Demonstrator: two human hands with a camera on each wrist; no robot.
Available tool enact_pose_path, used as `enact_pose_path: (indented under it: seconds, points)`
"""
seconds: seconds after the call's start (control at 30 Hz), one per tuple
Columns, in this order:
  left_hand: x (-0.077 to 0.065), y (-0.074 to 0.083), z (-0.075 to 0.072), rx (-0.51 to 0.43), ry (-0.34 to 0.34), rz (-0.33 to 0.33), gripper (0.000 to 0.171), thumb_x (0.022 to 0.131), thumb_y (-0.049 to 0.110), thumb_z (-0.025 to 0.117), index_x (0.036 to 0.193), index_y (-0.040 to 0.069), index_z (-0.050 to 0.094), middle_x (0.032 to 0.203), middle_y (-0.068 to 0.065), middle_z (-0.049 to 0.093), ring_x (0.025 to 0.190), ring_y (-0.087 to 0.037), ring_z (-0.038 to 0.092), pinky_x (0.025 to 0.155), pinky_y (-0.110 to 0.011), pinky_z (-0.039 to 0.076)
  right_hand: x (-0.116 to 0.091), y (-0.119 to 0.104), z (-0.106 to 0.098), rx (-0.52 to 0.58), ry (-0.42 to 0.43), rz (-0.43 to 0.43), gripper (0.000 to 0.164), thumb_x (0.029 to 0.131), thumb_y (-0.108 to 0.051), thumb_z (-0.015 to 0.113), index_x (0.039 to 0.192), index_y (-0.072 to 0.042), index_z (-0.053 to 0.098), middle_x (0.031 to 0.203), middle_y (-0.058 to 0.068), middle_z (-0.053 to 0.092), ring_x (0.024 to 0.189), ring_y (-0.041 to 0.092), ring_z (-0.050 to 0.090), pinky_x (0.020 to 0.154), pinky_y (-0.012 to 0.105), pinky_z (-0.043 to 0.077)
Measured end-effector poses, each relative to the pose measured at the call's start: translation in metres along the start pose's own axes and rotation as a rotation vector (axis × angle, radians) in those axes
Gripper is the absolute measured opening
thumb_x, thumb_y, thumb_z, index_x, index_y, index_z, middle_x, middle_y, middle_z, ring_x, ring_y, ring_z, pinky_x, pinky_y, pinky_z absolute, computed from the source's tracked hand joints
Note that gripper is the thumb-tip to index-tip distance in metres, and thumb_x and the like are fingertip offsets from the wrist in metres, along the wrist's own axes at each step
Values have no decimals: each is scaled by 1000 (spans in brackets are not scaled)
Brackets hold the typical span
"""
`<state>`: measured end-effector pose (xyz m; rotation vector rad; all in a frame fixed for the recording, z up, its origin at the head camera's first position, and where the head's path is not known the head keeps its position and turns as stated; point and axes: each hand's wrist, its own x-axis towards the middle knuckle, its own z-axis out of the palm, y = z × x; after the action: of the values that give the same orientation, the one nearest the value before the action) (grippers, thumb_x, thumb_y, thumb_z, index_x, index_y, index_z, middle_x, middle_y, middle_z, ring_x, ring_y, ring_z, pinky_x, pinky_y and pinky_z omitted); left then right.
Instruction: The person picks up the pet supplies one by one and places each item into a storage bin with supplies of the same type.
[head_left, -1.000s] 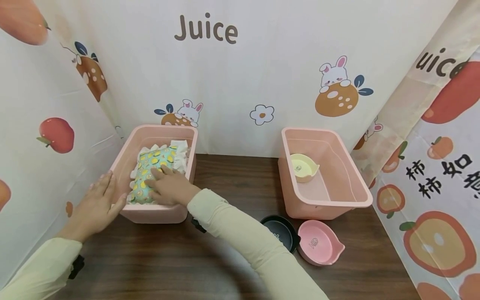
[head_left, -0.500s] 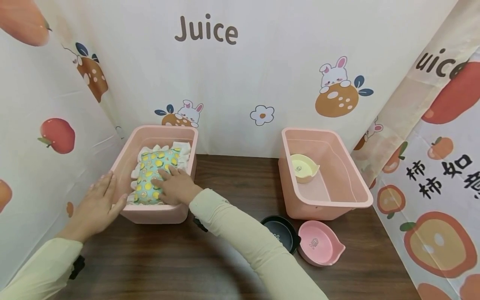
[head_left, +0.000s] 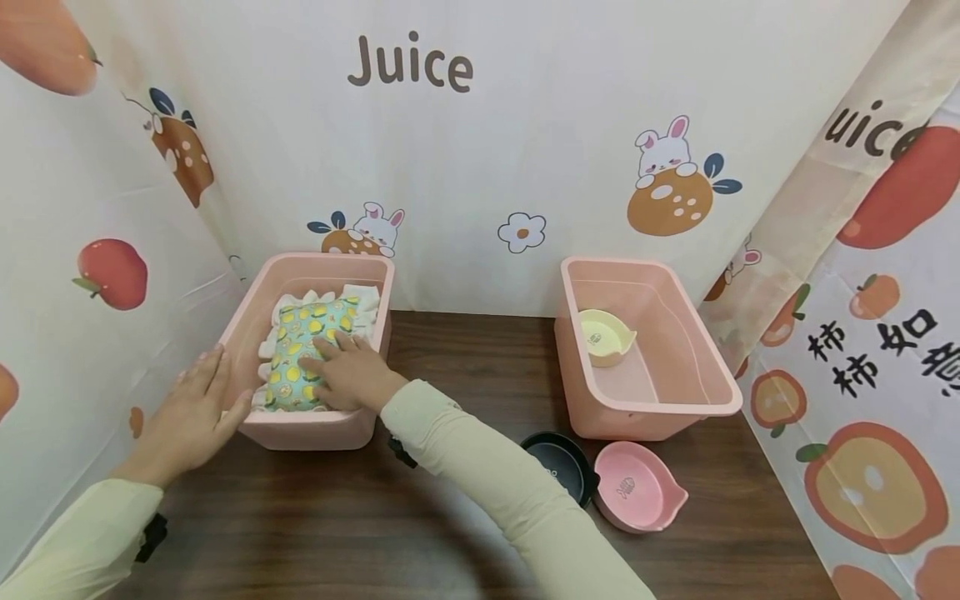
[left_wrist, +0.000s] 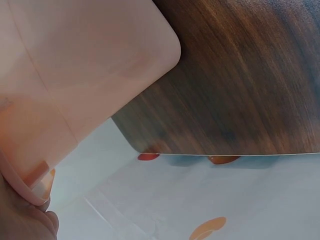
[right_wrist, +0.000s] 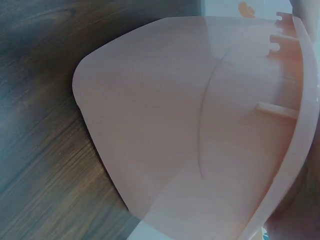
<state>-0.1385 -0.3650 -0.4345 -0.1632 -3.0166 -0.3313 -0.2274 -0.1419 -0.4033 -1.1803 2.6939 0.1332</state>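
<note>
A teal pillow [head_left: 303, 321] with a yellow lemon print and white ruffled edging lies inside the left pink bin [head_left: 318, 435]. My right hand [head_left: 354, 375] rests on the pillow's right side with its fingers spread. At the bin's left front corner, my left hand [head_left: 189, 417] lies against the rim with straight fingers. The left wrist view catches the outer wall of this bin [left_wrist: 100, 65] and a bit of the left hand [left_wrist: 25, 215] by its rim. In the right wrist view, the bin's outer wall [right_wrist: 160, 115] fills the middle, and the pillow is almost entirely hidden.
A second pink bin [head_left: 675, 346] stands on the right, holding a pale yellow bowl [head_left: 606, 337]. In front of it, a black bowl [head_left: 558, 462] and a pink bowl [head_left: 637, 487] sit on the wooden table [head_left: 300, 525]. Printed curtains [head_left: 465, 150] enclose the back and sides.
The right hand and the pillow under it have shifted slightly to the right since a second ago. The left hand keeps its place at the rim.
</note>
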Motion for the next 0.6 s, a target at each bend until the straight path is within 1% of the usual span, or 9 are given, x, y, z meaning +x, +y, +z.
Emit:
enact_pose_path:
  seconds: [0.13, 0.3, 0.4, 0.47, 0.53, 0.6]
  points:
    - [-1, 0, 1, -4, 4, 4, 74, 99, 40, 38, 145, -15, 16, 152, -35, 10, 140, -51, 9, 114, -60, 0, -3, 3, -3, 42, 21, 2, 53, 100, -48, 38, 150, -43, 23, 161, -8, 13, 148, 22, 8, 119, 37, 12]
    - [1, 2, 0, -1, -13, -8, 77, 99, 43, 36, 146, -13, 13, 152, -35, 9, 140, -51, 8, 113, -62, 3, -10, 15, -12, 29, 54, 12, 54, 100, -50, 36, 151, -40, 22, 161, -4, 13, 148, 23, 8, 119, 38, 14]
    - [2, 2, 0, 1, -23, -12, 79, 99, 45, 36, 147, -12, 11, 152, -35, 7, 139, -51, 8, 113, -62, 2, -18, 26, -16, 45, 79, 26, 54, 101, -49, 35, 152, -39, 23, 161, -3, 13, 148, 24, 7, 119, 39, 13]
    - [1, 2, 0, 2, -27, -10, 79, 99, 44, 37, 147, -11, 10, 153, -35, 7, 140, -51, 7, 113, -62, 1, -24, 35, -18, 63, 97, 36, 54, 101, -49, 35, 152, -37, 23, 161, -2, 13, 148, 25, 7, 120, 39, 11]
    - [1, 2, 0, 5, -31, -9, 80, 99, 44, 38, 148, -11, 9, 153, -35, 6, 140, -51, 6, 113, -62, 0, -32, 46, -18, 89, 119, 59, 55, 101, -49, 35, 153, -34, 23, 161, 0, 13, 148, 25, 8, 120, 39, 9]
    - [1, 2, 0, 1, -37, -11, 80, 99, 44, 38, 148, -10, 7, 153, -34, 5, 140, -51, 4, 113, -61, -1, -41, 59, -17, 99, 164, 78, 57, 101, -47, 36, 153, -29, 24, 160, 2, 17, 148, 25, 12, 120, 38, 9]
